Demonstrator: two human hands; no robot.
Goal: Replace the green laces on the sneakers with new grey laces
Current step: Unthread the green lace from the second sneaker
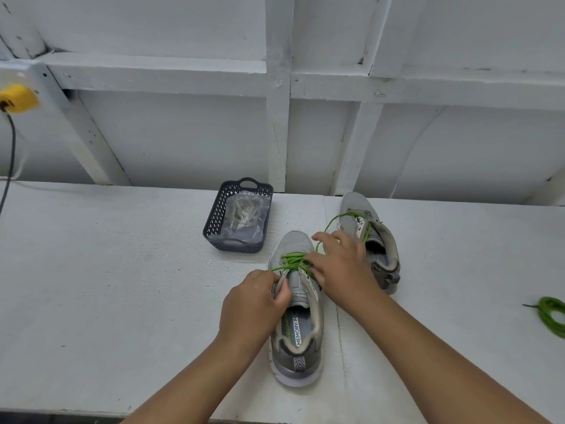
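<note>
A workshop or shed: white-painted stud wall (pixel 278 117) behind a plank workbench (pixel 122 255).

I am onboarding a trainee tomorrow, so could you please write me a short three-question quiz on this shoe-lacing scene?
1. True or false: the near sneaker has no green lace in it.
2. Where is the clear bag of laces? A) in the dark basket; B) inside the far sneaker; C) at the bench's right edge.
3. Fill in: the left hand grips the near sneaker by its ____ side.

Key
1. False: a green lace crosses its lower eyelets, and the right hand holds it.
2. A.
3. Left, beside the tongue. A loose green lace lies coiled at the right edge.
</note>
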